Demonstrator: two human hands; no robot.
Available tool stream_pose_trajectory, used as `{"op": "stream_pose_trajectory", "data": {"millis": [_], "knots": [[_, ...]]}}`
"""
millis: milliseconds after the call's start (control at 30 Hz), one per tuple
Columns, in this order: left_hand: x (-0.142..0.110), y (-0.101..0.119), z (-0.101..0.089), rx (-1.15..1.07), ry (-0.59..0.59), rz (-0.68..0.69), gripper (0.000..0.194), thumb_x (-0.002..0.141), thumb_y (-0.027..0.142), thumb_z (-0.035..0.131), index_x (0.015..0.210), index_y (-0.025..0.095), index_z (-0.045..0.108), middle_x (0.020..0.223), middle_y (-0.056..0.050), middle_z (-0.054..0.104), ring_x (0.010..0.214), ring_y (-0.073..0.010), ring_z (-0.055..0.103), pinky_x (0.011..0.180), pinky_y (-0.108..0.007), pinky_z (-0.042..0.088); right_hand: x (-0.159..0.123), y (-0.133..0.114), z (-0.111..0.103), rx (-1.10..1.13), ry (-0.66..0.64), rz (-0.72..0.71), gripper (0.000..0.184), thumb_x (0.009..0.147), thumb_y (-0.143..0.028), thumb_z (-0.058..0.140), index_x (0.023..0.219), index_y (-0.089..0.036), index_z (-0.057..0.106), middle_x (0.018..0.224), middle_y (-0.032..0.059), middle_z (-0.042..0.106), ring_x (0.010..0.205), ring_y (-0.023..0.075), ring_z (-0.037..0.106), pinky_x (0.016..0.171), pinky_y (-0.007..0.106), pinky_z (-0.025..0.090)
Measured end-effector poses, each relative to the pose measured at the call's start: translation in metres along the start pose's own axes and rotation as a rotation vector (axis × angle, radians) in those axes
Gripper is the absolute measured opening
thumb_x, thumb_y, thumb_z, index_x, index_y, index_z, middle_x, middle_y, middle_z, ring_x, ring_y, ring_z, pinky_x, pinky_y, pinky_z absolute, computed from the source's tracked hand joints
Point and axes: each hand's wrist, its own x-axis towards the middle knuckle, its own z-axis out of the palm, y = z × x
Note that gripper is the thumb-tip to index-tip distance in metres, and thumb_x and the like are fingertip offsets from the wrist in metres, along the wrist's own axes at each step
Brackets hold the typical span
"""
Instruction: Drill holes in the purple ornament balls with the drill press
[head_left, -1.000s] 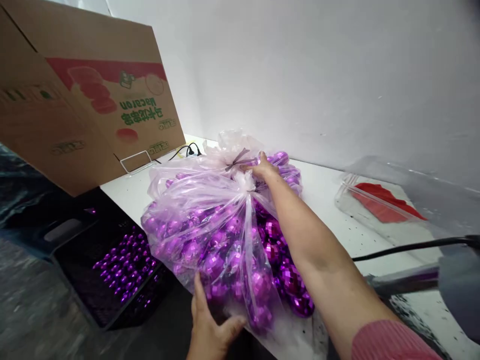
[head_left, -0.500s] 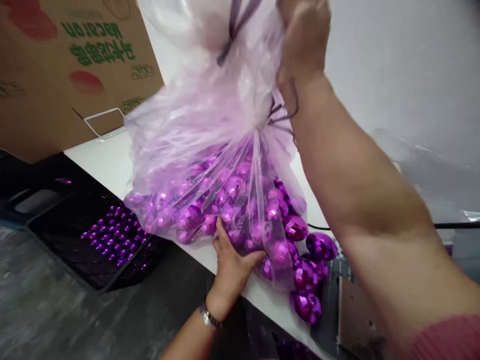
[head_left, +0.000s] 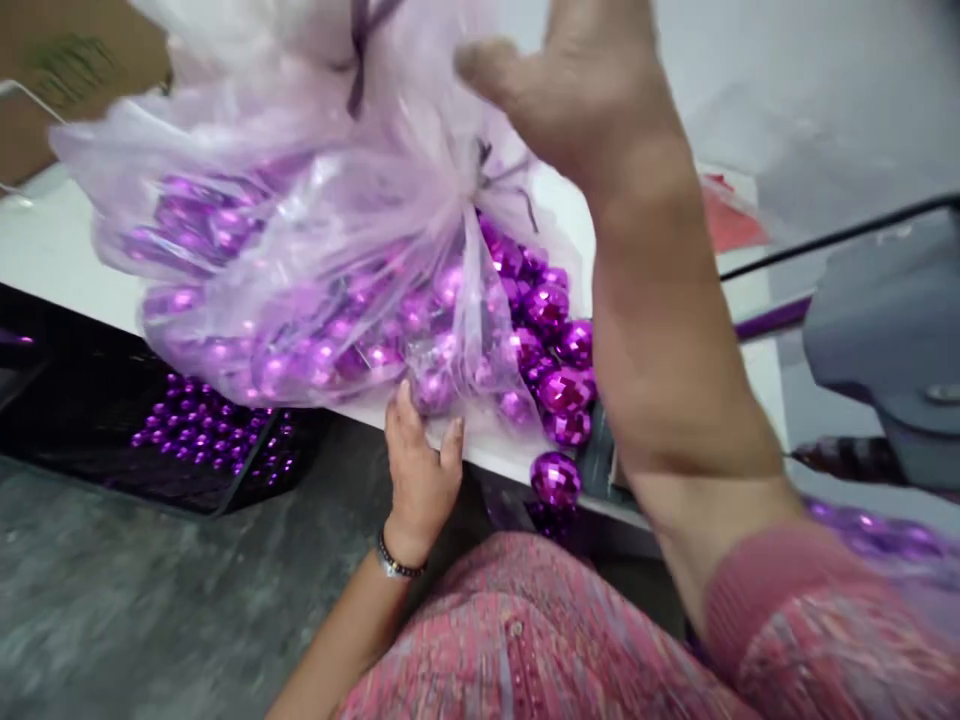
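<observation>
A clear plastic bag [head_left: 315,220], gathered and tied with a dark tie [head_left: 491,175], lies on the white table, full of shiny purple faceted balls. Along its right side, loose purple balls [head_left: 547,300] spill out onto the tabletop. One ball [head_left: 555,480] is at the front edge of the table; whether it rests there or is dropping I cannot tell. My left hand [head_left: 424,480] is open, fingertips against the bag's lower front edge. Above the bag's tied neck, my right hand [head_left: 581,95] is open with the thumb stretched out, its other fingers cut off by the frame's top.
Below the table at left stands a black crate [head_left: 225,500] with smaller purple beads [head_left: 199,425]. A cardboard box [head_left: 82,60] is at the upper left. At right are a grey machine part [head_left: 885,330], a dark rod [head_left: 840,235] and a red piece [head_left: 731,215].
My right hand has let go of the bag's top and opened. The bag has slumped leftward in view, and more balls show on its right. One ball has moved to the table's edge.
</observation>
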Motion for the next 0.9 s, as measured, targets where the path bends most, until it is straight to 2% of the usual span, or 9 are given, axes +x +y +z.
{"op": "stream_pose_trajectory", "data": {"millis": [33, 67, 100, 167, 300, 467, 633, 800, 900], "knots": [[-0.018, 0.003, -0.001, -0.01, -0.02, 0.064, 0.073, 0.096, 0.045, 0.064, 0.157, 0.019, 0.034, 0.136, -0.02, 0.053, 0.127, -0.0327, 0.056, 0.109, -0.053, 0.052, -0.036, 0.011, -0.004, -0.041, 0.085, -0.017, 0.096, 0.081, -0.042, -0.008, 0.148, 0.003, 0.044, 0.151, 0.0027, 0.044, 0.161, 0.0082, 0.02, 0.125, 0.025, 0.022], [-0.035, 0.005, -0.002, -0.036, -0.087, 0.135, 0.072, 0.095, 0.047, 0.065, 0.156, 0.021, 0.034, 0.135, -0.019, 0.053, 0.123, -0.0304, 0.059, 0.105, -0.049, 0.055, -0.074, 0.023, -0.007, -0.054, 0.193, -0.066, 0.078, 0.095, -0.052, 0.022, 0.154, -0.003, 0.039, 0.153, 0.0071, 0.044, 0.16, 0.0098, 0.03, 0.133, 0.027, 0.028], [-0.052, 0.009, -0.001, -0.071, -0.18, 0.207, 0.072, 0.094, 0.049, 0.067, 0.153, 0.023, 0.035, 0.133, -0.017, 0.053, 0.116, -0.0276, 0.063, 0.1, -0.046, 0.058, -0.113, 0.036, -0.009, -0.112, 0.201, -0.07, 0.071, 0.1, -0.053, 0.029, 0.155, -0.009, 0.041, 0.141, 0.0089, 0.055, 0.145, 0.0092, 0.049, 0.131, 0.031, 0.04], [-0.077, 0.016, 0.005, -0.086, -0.327, 0.281, 0.077, 0.088, 0.052, 0.075, 0.149, 0.025, 0.038, 0.137, -0.016, 0.05, 0.103, -0.0234, 0.067, 0.093, -0.043, 0.062, -0.183, 0.063, -0.008, -0.173, 0.066, -0.086, 0.056, 0.1, -0.056, 0.036, 0.124, -0.018, 0.07, 0.118, 0.0082, 0.065, 0.12, 0.0118, 0.061, 0.117, 0.035, 0.054], [-0.078, 0.037, 0.026, 0.046, -0.359, 0.227, 0.072, 0.083, 0.043, 0.082, 0.145, 0.026, 0.048, 0.149, -0.018, 0.044, 0.102, -0.0257, 0.07, 0.086, -0.043, 0.063, -0.253, 0.106, 0.013, -0.242, -0.026, -0.063, 0.049, 0.1, -0.048, 0.038, 0.128, -0.019, 0.066, 0.123, 0.0106, 0.062, 0.117, 0.0131, 0.057, 0.11, 0.036, 0.055], [-0.05, 0.055, 0.042, 0.031, -0.385, 0.144, 0.057, 0.09, 0.028, 0.071, 0.143, 0.021, 0.053, 0.14, -0.017, 0.059, 0.124, -0.0317, 0.065, 0.101, -0.047, 0.058, -0.256, 0.121, 0.03, -0.257, -0.07, 0.0, 0.052, 0.097, -0.047, 0.051, 0.137, -0.014, 0.055, 0.131, 0.0106, 0.057, 0.123, 0.0117, 0.054, 0.114, 0.036, 0.053], [-0.051, 0.051, 0.031, -0.221, -0.369, -0.02, 0.065, 0.08, 0.03, 0.077, 0.139, 0.018, 0.055, 0.137, -0.016, 0.065, 0.129, -0.0308, 0.062, 0.114, -0.049, 0.048, -0.248, 0.112, 0.022, -0.226, -0.033, 0.1, 0.051, 0.097, -0.049, 0.05, 0.133, -0.013, 0.056, 0.132, 0.0109, 0.055, 0.127, 0.0135, 0.052, 0.119, 0.04, 0.049], [-0.047, 0.041, 0.011, -0.574, -0.124, -0.422, 0.06, 0.084, 0.055, 0.07, 0.127, 0.016, 0.059, 0.115, -0.012, 0.071, 0.102, -0.025, 0.071, 0.091, -0.039, 0.058, -0.192, 0.069, 0.047, -0.099, -0.075, 0.061, 0.059, 0.093, -0.061, 0.053, 0.123, -0.011, 0.061, 0.127, 0.0112, 0.057, 0.13, 0.015, 0.05, 0.122, 0.043, 0.046], [-0.018, 0.026, -0.005, -0.697, 0.179, -0.465, 0.055, 0.091, 0.064, 0.055, 0.121, 0.017, 0.059, 0.113, -0.012, 0.07, 0.101, -0.023, 0.071, 0.083, -0.034, 0.058, -0.161, 0.037, 0.07, -0.041, -0.084, 0.055, 0.059, 0.091, -0.062, 0.055, 0.119, -0.01, 0.061, 0.131, 0.0114, 0.056, 0.132, 0.015, 0.05, 0.121, 0.042, 0.048]]}}
